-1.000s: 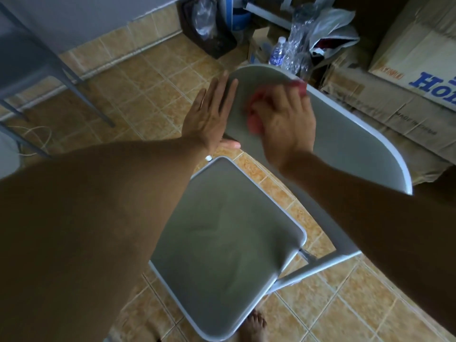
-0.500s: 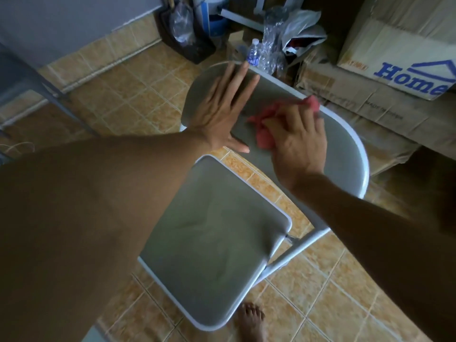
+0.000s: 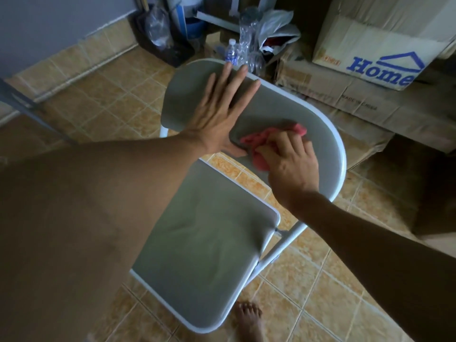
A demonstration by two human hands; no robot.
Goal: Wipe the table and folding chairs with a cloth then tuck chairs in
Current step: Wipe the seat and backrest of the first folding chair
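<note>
A grey folding chair stands unfolded on the tiled floor below me, its backrest tilted toward me. My left hand lies flat with fingers spread on the left half of the backrest. My right hand presses a crumpled pink cloth against the lower middle of the backrest, just right of my left thumb. Most of the cloth is hidden under my fingers.
Cardboard boxes are stacked right behind the chair. Plastic bottles and bags crowd the corner beyond the backrest. Part of a dark metal leg crosses the left edge. My bare foot is beside the seat's front.
My right hand has slid the cloth down and toward me across the backrest. My left hand has moved further onto the backrest, with its fingers at the top edge.
</note>
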